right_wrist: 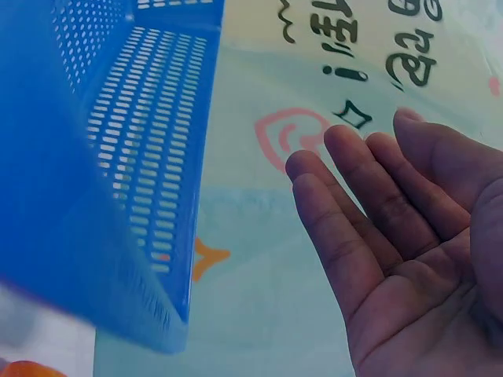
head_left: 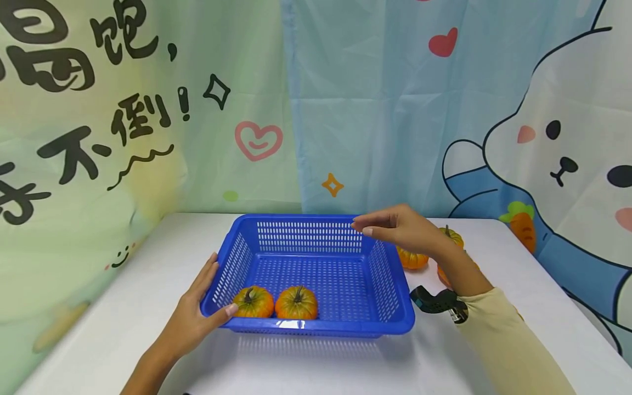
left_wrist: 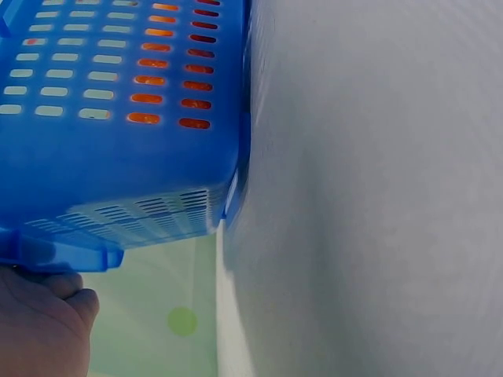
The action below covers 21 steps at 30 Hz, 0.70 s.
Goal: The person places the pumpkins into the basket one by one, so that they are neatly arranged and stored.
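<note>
one blue plastic basket (head_left: pixel 345 328) sits between the hands, its long axis running left to right. the left hand (head_left: pixel 190 315) grips its near left corner; the right hand (head_left: pixel 399 225), empty with fingers extended, hovers by the far right corner, nearer the outside pumpkins (head_left: pixel 413 260). two pumpkins (head_left: pixel 297 304) lie inside, near left; at least two lie outside, right, partly hidden by the right arm.

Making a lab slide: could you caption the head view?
Left hand grips a blue perforated basket holding two orange pumpkins; the empty right hand hovers near its far right corner.
</note>
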### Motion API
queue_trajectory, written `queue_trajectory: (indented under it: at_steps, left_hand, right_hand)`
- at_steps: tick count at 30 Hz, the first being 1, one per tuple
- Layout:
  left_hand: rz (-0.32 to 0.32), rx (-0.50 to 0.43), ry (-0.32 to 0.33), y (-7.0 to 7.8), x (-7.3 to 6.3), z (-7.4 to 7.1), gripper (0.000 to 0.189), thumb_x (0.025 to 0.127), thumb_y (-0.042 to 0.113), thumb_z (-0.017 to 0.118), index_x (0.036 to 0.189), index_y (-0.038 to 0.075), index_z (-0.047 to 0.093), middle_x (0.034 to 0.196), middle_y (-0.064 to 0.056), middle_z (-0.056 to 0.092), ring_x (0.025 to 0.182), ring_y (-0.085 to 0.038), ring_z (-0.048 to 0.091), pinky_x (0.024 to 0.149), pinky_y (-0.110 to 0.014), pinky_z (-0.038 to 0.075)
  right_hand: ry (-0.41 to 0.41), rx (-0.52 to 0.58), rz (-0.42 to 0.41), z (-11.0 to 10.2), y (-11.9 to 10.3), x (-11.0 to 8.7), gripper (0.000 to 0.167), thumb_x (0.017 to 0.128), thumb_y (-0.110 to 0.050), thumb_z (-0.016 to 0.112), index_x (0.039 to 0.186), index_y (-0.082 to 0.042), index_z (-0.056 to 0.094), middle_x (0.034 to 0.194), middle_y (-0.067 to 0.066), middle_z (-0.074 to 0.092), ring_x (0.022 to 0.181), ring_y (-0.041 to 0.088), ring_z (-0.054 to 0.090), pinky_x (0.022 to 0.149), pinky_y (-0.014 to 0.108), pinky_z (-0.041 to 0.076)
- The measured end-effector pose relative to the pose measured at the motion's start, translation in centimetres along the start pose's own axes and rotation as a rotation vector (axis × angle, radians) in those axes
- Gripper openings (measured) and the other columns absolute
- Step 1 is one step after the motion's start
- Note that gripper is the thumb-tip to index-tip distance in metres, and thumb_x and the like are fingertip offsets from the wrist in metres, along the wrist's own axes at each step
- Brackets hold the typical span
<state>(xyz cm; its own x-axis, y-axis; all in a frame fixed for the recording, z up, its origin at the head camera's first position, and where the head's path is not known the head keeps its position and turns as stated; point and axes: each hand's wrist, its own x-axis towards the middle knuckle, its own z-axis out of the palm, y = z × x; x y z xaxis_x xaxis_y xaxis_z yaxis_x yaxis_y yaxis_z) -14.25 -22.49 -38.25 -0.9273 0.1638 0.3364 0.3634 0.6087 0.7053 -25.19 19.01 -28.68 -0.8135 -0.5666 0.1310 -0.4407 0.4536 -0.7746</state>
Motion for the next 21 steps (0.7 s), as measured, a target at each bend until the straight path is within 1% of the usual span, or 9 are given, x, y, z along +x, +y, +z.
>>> queue_trajectory:
  at_steps: [3, 6, 10, 14, 18, 21]
  left_hand:
    - [-0.001, 0.001, -0.001, 0.0, 0.0, 0.0, 0.087, 0.084, 0.029, 0.071, 0.151, -0.003, 0.025, 0.162, -0.001, 0.013, 0.144, -0.039, 0.016, 0.106, -0.066, 0.022]
    - [0.004, -0.007, 0.0, -0.1, 0.0, 0.0, 0.087, 0.084, 0.028, 0.071, 0.151, -0.003, 0.025, 0.162, -0.002, 0.013, 0.144, -0.039, 0.017, 0.106, -0.065, 0.023]
    - [0.009, -0.011, 0.001, -0.3, 0.0, 0.0, 0.088, 0.084, 0.028, 0.072, 0.151, -0.003, 0.025, 0.162, -0.001, 0.013, 0.144, -0.039, 0.017, 0.106, -0.065, 0.023]
    - [0.008, -0.009, 0.001, -0.3, 0.0, 0.0, 0.088, 0.084, 0.029, 0.072, 0.151, -0.003, 0.025, 0.162, 0.0, 0.013, 0.144, -0.039, 0.017, 0.106, -0.065, 0.024]
    - [0.01, -0.011, 0.001, -0.3, 0.0, 0.0, 0.088, 0.084, 0.028, 0.071, 0.151, -0.004, 0.025, 0.162, 0.0, 0.013, 0.144, -0.039, 0.016, 0.106, -0.065, 0.022]
    - [0.005, -0.008, -0.002, -0.3, 0.0, 0.0, 0.088, 0.084, 0.029, 0.071, 0.151, -0.003, 0.025, 0.162, -0.001, 0.012, 0.144, -0.039, 0.016, 0.106, -0.066, 0.022]
  right_hand:
    - [0.064, -0.001, 0.032, -0.2, 0.3, -0.7, 0.036, 0.098, -0.028, 0.06, 0.128, -0.008, 0.065, 0.122, 0.008, 0.066, 0.118, 0.029, 0.058, 0.096, 0.049, 0.047]
    - [0.146, 0.014, 0.066, -0.3, 1.0, -1.3, 0.04, 0.097, -0.031, 0.06, 0.13, -0.008, 0.063, 0.122, 0.008, 0.066, 0.119, 0.03, 0.057, 0.096, 0.049, 0.046]
    - [0.27, 0.042, 0.073, -0.1, 2.6, -1.9, 0.043, 0.097, -0.03, 0.06, 0.132, -0.005, 0.06, 0.122, 0.01, 0.066, 0.118, 0.03, 0.058, 0.095, 0.041, 0.048]
    - [0.402, 0.027, 0.096, 0.2, 4.0, -2.4, 0.047, 0.098, -0.034, 0.058, 0.136, -0.006, 0.057, 0.125, 0.011, 0.064, 0.118, 0.029, 0.058, 0.092, 0.035, 0.049]
    - [0.546, -0.02, 0.138, 0.6, 5.8, -2.5, 0.055, 0.097, -0.043, 0.056, 0.139, -0.009, 0.055, 0.129, 0.009, 0.062, 0.121, 0.028, 0.056, 0.093, 0.035, 0.048]
    - [0.619, -0.02, 0.148, 0.9, 7.0, -2.5, 0.058, 0.096, -0.045, 0.057, 0.14, -0.009, 0.053, 0.13, 0.01, 0.061, 0.121, 0.03, 0.056, 0.093, 0.036, 0.048]
